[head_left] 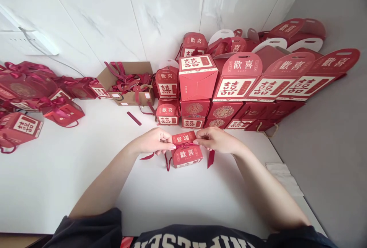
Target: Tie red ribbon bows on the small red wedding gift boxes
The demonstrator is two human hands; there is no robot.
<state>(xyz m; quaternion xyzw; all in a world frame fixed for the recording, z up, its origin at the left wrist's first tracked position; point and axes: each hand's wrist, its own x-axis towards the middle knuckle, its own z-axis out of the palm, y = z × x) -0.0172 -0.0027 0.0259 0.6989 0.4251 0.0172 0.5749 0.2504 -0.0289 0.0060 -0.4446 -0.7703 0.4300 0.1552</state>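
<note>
While the left hand point(157, 141) and right hand point(213, 139) face each other, both pinch narrowly on a dark-red, flat fabric ribbon point(211, 159). Between them, on the white surface point(177, 198): a small red paper gift box point(187, 154) with pale printed characters. Ribbon crosses its top where two flaps meet; opposed grip presumably tensions the ribbon and presses the flaps together. Loose ends trail outside each hand.

Containers: gift box closed, contents not visible. Beyond the left hand, an open brown cardboard carton point(129, 98) holds tangled dark-red ribbon lengths point(133, 83), probably sited for easy reach. Beyond the right hand, stacked red printed paper boxes point(236, 89), likely piled to save room; contents cannot be told.
</note>
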